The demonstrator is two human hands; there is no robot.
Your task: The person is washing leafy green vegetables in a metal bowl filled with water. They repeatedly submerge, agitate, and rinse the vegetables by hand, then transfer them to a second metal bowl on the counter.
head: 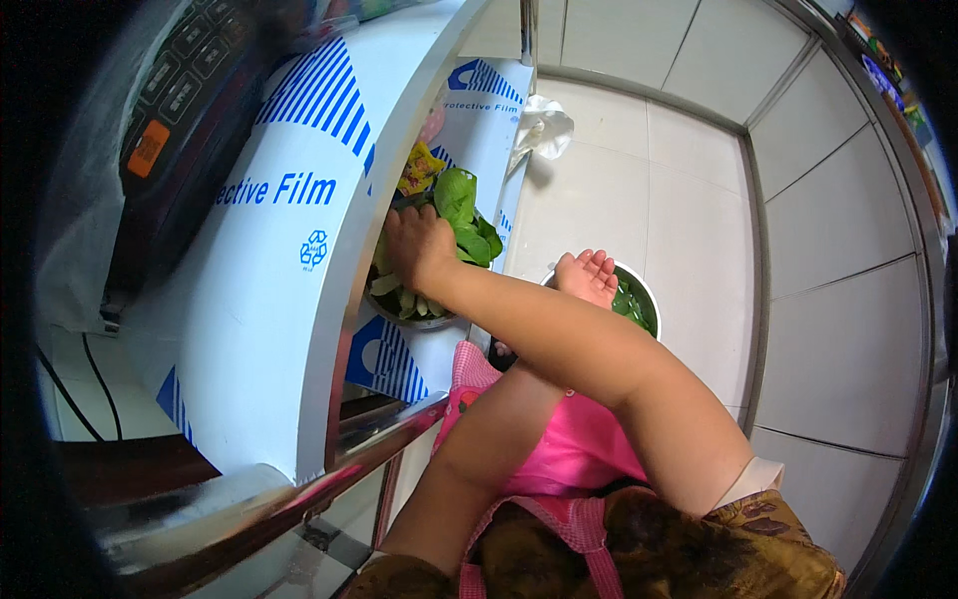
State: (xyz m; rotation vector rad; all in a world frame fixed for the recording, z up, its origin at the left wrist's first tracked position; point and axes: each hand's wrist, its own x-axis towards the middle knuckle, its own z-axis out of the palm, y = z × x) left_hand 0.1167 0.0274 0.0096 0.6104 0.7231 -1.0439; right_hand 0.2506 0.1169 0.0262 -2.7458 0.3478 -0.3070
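My arms cross, the right one passing over the left. My right hand (423,243) reaches left into leafy greens (456,198), which look like bok choy, in a round bowl (428,323) on the lower shelf. Its fingertips are hidden among the stalks, so I cannot tell whether they grip any. Palm up, my left hand (589,277) is over a white-rimmed basin (658,307), with its fingers slightly curled and nothing in them. Green leaves (630,303) show inside the basin, which my hand and forearm partly cover.
An upper shelf (254,247) covered in printed protective film overhangs the bowl at left, with a dark appliance (202,82) on it. A yellow packet (420,171) lies behind the greens. A white plastic bag (545,127) hangs by the shelf's end. Tiled cabinet fronts (834,322) stand at right.
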